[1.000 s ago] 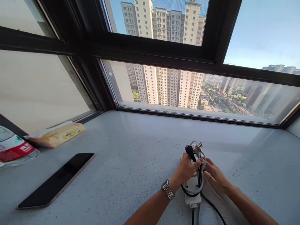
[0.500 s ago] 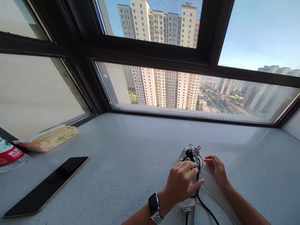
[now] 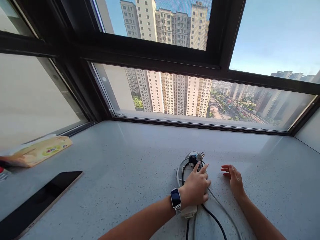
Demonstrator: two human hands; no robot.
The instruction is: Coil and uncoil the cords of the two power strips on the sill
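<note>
A white power strip (image 3: 189, 211) lies on the speckled sill, with a black plug (image 3: 193, 159) and a light grey plug (image 3: 200, 156) at its far end. Around it run a black cable (image 3: 215, 220) and a grey-white cable (image 3: 225, 208). My left hand (image 3: 196, 186), with a watch (image 3: 175, 198) on its wrist, rests over the strip and cables. Its index and middle fingers stretch towards the plugs, spread apart, while the other fingers bend over the right side. To the right, my right hand (image 3: 233, 180) hovers or rests loosely open, holding nothing, apart from the cables.
A dark-screened tablet or phone (image 3: 42, 203) lies at the left. Behind it is a yellow tissue pack (image 3: 42, 151), against the window frame. A bottle's edge shows at the far left. Dark-framed windows (image 3: 160, 61) border the sill (image 3: 140, 160), with tall buildings outside.
My left hand has turned and its fingers now reach forward over the cables. The strip and plugs have shifted left, away from my right hand. The view has swung slightly right.
</note>
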